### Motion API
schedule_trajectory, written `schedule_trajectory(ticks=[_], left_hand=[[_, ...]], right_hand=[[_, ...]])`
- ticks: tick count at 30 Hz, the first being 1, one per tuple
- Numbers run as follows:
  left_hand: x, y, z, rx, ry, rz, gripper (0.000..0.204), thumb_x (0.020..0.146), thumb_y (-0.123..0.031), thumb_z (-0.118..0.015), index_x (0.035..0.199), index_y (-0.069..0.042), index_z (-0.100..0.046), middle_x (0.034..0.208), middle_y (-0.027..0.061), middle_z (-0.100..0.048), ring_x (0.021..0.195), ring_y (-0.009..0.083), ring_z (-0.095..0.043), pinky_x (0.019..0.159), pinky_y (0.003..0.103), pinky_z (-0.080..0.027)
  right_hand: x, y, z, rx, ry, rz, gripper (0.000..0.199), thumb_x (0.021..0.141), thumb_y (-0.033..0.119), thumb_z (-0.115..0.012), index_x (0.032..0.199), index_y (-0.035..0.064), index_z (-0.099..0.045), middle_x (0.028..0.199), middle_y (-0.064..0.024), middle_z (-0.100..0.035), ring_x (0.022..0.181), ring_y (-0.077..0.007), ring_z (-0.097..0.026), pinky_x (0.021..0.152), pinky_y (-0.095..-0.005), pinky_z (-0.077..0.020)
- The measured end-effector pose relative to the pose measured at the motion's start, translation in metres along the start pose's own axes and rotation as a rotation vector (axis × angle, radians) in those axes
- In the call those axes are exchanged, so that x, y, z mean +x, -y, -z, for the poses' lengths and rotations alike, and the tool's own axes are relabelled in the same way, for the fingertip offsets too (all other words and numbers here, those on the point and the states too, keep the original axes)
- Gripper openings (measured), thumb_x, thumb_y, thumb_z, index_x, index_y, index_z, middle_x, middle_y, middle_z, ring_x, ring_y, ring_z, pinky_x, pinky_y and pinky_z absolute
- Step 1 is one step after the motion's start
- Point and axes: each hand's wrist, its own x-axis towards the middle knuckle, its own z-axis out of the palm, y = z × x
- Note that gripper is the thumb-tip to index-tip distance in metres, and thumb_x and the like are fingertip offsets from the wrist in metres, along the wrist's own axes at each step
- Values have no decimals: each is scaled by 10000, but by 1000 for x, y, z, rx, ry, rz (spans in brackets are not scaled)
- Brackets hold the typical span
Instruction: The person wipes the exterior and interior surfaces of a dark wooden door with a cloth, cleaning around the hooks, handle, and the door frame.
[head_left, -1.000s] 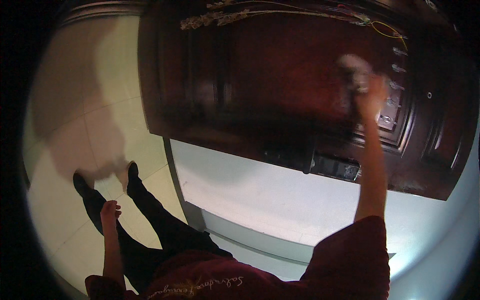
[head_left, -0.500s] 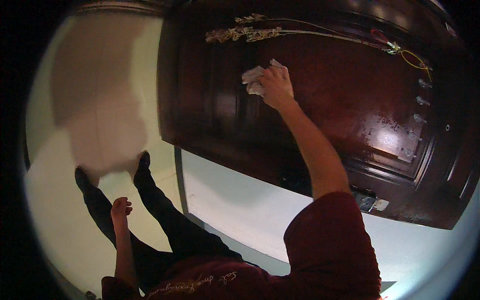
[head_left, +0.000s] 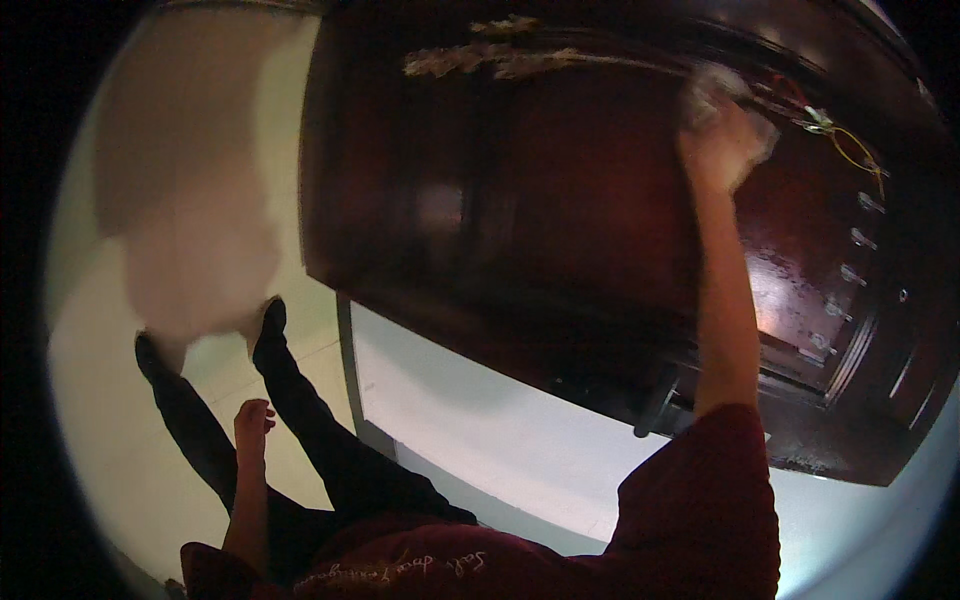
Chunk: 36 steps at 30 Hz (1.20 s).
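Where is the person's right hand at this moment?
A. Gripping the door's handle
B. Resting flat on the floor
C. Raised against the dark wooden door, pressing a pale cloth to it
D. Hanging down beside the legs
C. The right hand is raised against the dark wooden door with a pale cloth under it, while the left hand hangs empty beside the legs.

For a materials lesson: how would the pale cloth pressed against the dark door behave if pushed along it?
The cloth looks crumpled under the right hand, so probably soft and floppy. It seems small and light. The door shines, so it would likely slide easily.
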Motion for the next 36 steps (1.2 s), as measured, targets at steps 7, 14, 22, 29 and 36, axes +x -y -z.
schedule_trajectory(ticks=[7,14,22,29,36], left_hand=[[-18,-24,16,-32,-126,35,217,895,-240,-540,966,-43,-597,760,46,-609,601,90,-534,551,227,-416],[-9,-5,17,118,6,72,214,895,-221,-525,955,-32,-604,745,51,-615,599,100,-552,535,225,-429],[-12,-34,-11,40,-2,0,211,912,-235,-532,962,-45,-610,764,47,-612,608,93,-548,565,215,-429],[-15,-1,-5,6,-29,113,201,912,-223,-527,973,-47,-603,785,46,-617,632,100,-553,590,228,-445],[-42,-1,-8,-58,-14,38,180,902,-172,-511,972,-33,-602,786,47,-607,680,110,-565,615,234,-465]], right_hand=[[-98,190,-2,335,901,561,281,689,47,-606,968,83,-614,1044,-92,-582,1024,-251,-535,909,-387,-399],[-110,-41,131,496,733,329,418,624,40,-666,1030,131,-625,1149,-80,-568,1091,-284,-510,945,-398,-376],[-122,-92,172,95,705,228,578,631,0,-663,1183,119,-540,1264,-107,-460,1230,-342,-375,988,-456,-320],[-154,131,69,700,806,838,340,677,121,-633,1010,185,-617,1111,-4,-543,1138,-229,-467,949,-423,-348],[-228,261,68,745,848,695,257,700,247,-612,948,178,-618,1006,-24,-558,994,-214,-533,882,-415,-372]])
